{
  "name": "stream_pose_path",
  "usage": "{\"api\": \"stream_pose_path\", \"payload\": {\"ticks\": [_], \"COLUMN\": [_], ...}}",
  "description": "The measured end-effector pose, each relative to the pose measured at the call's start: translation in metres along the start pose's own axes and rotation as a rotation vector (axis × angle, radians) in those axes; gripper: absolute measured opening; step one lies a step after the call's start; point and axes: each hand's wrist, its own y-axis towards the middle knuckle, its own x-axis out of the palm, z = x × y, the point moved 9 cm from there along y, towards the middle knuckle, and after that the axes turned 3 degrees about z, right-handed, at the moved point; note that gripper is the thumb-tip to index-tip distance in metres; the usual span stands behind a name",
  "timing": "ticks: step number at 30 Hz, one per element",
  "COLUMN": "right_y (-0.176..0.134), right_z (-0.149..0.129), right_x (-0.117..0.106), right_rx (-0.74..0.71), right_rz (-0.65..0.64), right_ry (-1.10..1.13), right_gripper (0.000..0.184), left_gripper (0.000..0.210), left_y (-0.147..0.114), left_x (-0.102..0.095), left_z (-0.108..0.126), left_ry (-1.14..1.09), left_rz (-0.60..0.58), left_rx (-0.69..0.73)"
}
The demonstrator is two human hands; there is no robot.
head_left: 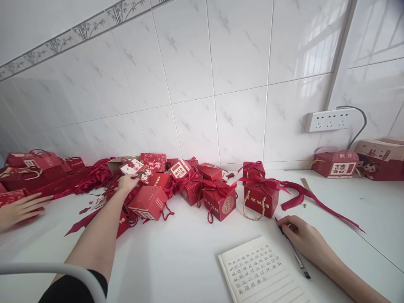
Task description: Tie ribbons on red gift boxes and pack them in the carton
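My left hand reaches into a heap of red gift boxes, its fingers closed at the edge of a red box with a cartoon figure; the fingertips are partly hidden. Just in front of the wrist lies a tilted red gift box with a dark red cord. On the right, my right hand rests on the table, thumb and fingers pinched on a pen near its dark red tip. Left of the pen lies an open notebook with rows of handwritten marks. A red box with a gold rope handle stands beyond it.
At far left another person's hand is over red boxes. Dark red ribbons lie bunched near the wall, and a loose ribbon trails rightward. More boxes stand beneath a socket strip. A pale curved bar crosses the lower left.
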Motion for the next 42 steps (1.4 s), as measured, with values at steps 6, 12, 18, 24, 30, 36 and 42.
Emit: {"api": "stream_pose_path", "payload": {"ticks": [6,12,18,24,30,36,42], "right_y": [-0.001,-0.001,0.001,-0.014,-0.043,-0.088,-0.092], "right_z": [-0.003,-0.003,-0.009,-0.041,-0.079,-0.132,-0.131], "right_x": [-0.001,0.001,0.000,-0.039,-0.080,-0.078,-0.073], "right_rx": [0.039,0.057,-0.052,-0.191,-0.433,-0.910,-0.879], "right_rz": [-0.006,-0.035,0.081,0.335,0.387,0.298,0.484], "right_ry": [0.003,0.010,0.099,0.373,0.724,0.427,0.258], "right_gripper": [0.038,0.040,0.032,0.038,0.039,0.014,0.020], "left_gripper": [0.018,0.019,0.012,0.017,0.010,0.036,0.013], "left_y": [-0.016,-0.031,-0.114,-0.280,-0.362,-0.367,-0.355], "left_x": [-0.029,-0.080,-0.096,-0.057,-0.035,-0.024,-0.034], "left_z": [0.035,0.091,0.176,0.226,0.221,0.207,0.255], "left_ry": [-0.042,-0.220,-0.478,-0.839,-1.048,-1.184,-1.035], "left_rz": [0.112,0.265,0.261,-0.041,-0.306,-0.365,-0.447], "left_rx": [0.105,0.305,0.578,0.800,0.806,0.763,0.786]}}
